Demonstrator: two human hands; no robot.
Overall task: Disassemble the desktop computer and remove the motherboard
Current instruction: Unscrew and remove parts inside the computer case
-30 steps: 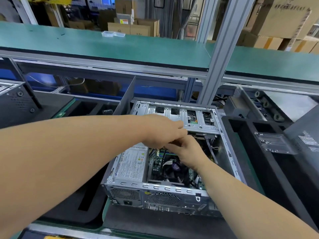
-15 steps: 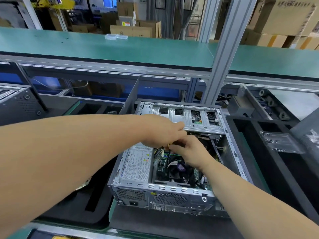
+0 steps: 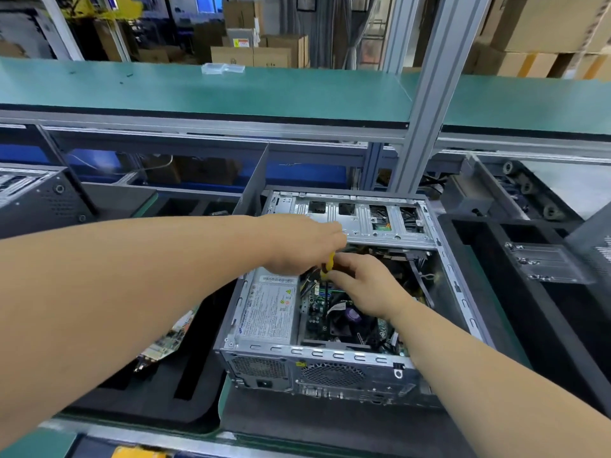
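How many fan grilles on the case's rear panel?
2. One on the power supply end, left side of the rear panel; one larger round grille right of it, mid-panel. The right forearm covers the panel's right end, so more may be hidden.

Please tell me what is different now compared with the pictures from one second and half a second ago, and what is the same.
A yellow-handled tool now shows between the left hand and right hand; earlier it was almost hidden. Both hands remain together over the open computer case, hardly moving. The power supply, the drive cage and the motherboard stay in place.
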